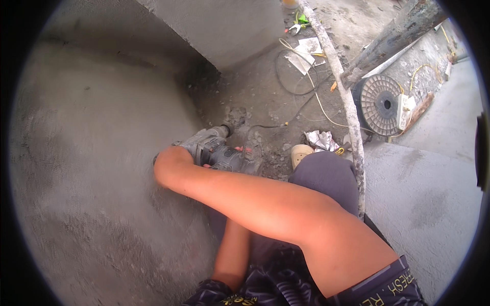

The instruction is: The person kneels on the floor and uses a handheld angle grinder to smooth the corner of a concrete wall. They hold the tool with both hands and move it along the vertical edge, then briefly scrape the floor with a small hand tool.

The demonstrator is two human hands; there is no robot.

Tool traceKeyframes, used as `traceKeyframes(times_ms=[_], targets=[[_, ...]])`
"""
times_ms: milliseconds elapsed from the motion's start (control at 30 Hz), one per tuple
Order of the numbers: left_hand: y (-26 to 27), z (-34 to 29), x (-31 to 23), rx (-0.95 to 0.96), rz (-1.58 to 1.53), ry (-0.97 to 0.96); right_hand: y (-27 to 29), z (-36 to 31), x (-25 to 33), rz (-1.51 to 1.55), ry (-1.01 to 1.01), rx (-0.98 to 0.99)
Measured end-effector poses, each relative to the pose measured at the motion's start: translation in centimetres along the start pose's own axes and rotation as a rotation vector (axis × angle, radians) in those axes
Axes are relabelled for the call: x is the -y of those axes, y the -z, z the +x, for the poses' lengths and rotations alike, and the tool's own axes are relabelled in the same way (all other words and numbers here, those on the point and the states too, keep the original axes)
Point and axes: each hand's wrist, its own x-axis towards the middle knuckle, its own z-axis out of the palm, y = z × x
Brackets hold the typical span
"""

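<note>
A grey, dust-covered rotary hammer (219,157) lies low along the foot of the plastered wall, its nose pointing at broken concrete (236,116) on the ground. My right arm reaches across to the left, and my right hand (173,162) is closed round the back end of the tool; most of its fingers are out of sight. Below it my left forearm (233,255) runs up and passes under the right one. My left hand is hidden behind that arm and the tool, so its grip does not show. Small reddish spots appear beside the tool's body.
Rough plastered wall (102,153) stands close on my left. A pale pole (343,97) rises at the right, joined by a thicker pipe (395,41). Beyond it are a cable reel (380,104) and a white power strip (405,112). Loose cable (319,94) and paper scraps litter the ground.
</note>
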Motion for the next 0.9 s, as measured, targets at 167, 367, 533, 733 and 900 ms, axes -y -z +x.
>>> traceKeyframes(times_ms=[167, 367, 533, 733, 900], targets=[[-0.8, 0.2, -0.6, 0.053, 0.034, -0.009, 0.8, -0.3, 0.0, 0.031, -0.073, 0.058], [-1.1, 0.0, -1.0, 0.085, 0.046, -0.015, 0.9, -1.2, -0.2, 0.079, -0.078, 0.078], [-3.8, 2.6, -2.1, 0.145, 0.037, -0.018, 2.3, -0.6, -1.6, 0.173, -0.136, 0.053], [-7.2, 4.6, -6.4, 0.234, 0.033, -0.024, 8.2, -2.6, -2.0, 0.17, -0.173, -0.269], [-8.2, 4.3, -9.7, 0.362, 0.011, 0.016, 14.3, -6.3, -2.6, 0.397, -0.19, -0.502]])
